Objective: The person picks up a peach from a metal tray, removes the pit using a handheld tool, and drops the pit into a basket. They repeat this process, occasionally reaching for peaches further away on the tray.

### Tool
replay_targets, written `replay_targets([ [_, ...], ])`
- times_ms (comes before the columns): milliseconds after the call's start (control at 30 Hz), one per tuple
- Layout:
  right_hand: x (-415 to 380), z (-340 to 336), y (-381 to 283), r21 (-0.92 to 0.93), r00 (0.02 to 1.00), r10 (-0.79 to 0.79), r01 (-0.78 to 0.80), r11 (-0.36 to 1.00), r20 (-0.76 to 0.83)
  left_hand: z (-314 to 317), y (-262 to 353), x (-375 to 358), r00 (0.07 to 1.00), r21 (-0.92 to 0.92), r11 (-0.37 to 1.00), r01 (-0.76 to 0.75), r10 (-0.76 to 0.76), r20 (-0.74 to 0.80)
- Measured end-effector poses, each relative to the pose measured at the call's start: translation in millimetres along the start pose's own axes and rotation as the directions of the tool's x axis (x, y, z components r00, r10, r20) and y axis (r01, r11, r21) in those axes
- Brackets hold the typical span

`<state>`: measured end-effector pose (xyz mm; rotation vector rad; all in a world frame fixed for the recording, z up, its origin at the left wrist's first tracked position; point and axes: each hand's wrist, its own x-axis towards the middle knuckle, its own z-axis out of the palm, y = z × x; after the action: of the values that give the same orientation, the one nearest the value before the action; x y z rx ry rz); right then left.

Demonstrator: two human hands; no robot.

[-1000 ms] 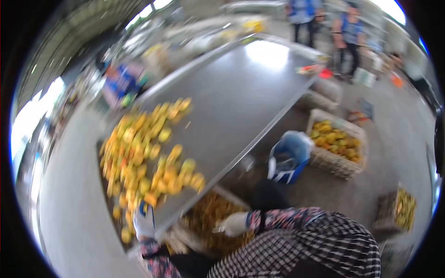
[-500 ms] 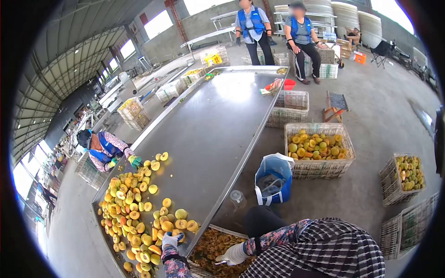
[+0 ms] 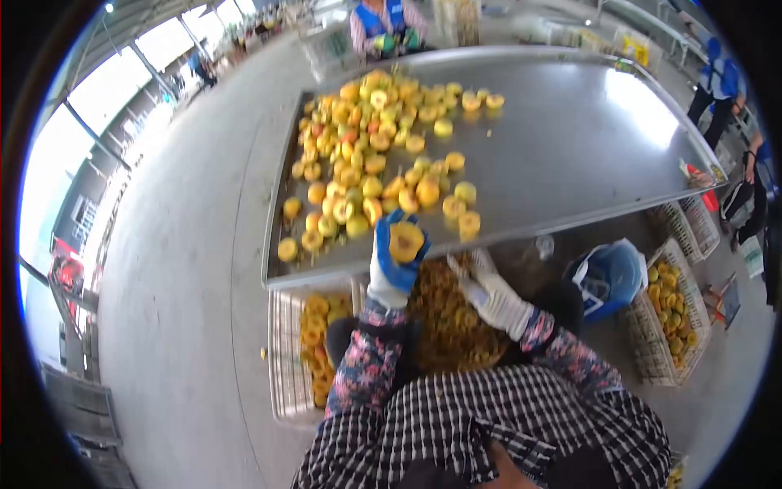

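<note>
My left hand [image 3: 391,261], in a white glove with blue coating, is closed around a peach half [image 3: 405,243], its cut face turned up. This hand is above the near edge of the metal table [image 3: 562,122]. My right hand [image 3: 493,301], in a white glove, is closed on a short, thin tool [image 3: 454,266] whose kind is too blurred to make out. Below and between my hands is a container of brownish peach pits and scraps [image 3: 452,326]. A pile of halved peaches [image 3: 350,155] covers the left part of the table.
A white crate [image 3: 285,350] with peach halves stands left of my legs. On the right are a blue bucket [image 3: 607,277], a clear jar [image 3: 544,246] and another peach crate [image 3: 672,318]. Across the table is a gloved co-worker [image 3: 387,28]; more people stand or sit at right.
My view has swung left and down. My left hand has come off the pile and now holds a peach half up. My right hand has risen near it, still holding the tool.
</note>
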<state>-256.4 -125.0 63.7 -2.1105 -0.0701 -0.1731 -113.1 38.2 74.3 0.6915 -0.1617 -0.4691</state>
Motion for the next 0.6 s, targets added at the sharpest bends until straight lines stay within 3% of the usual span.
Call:
replay_targets([
  [67,13,0,-13,-0.052,0.982,-0.135,0.129,0.99,-0.128,-3,-3,-1,0.997,0.01,0.997,0.076,-0.076,-0.01],
  [100,19,2,-17,-0.095,0.97,-0.18,0.166,0.982,-0.162,-6,-6,-2,1.0,0.083,0.996,0.023,-0.024,0.017],
  [133,17,-1,-26,-0.146,0.962,-0.218,0.195,0.97,-0.163,1,-12,-8,0.998,0.16,0.986,-0.043,0.034,0.06],
  [267,25,2,-34,-0.398,0.967,-0.222,0.156,0.904,-0.126,6,-19,-14,0.999,0.156,0.988,-0.015,0.01,0.033],
  [333,26,6,-38,-0.496,0.959,-0.262,0.177,0.85,-0.107,8,-19,-17,0.999,0.245,0.969,-0.033,0.028,0.023],
  [467,23,13,-42,-0.477,0.997,-0.046,0.015,0.879,-0.054,1,-22,-17,0.998,0.257,0.964,-0.068,0.065,0.022],
  [600,27,15,-39,-0.314,0.999,-0.028,0.013,0.949,-0.045,10,-24,-20,0.975,0.371,0.903,-0.214,0.22,0.027],
])
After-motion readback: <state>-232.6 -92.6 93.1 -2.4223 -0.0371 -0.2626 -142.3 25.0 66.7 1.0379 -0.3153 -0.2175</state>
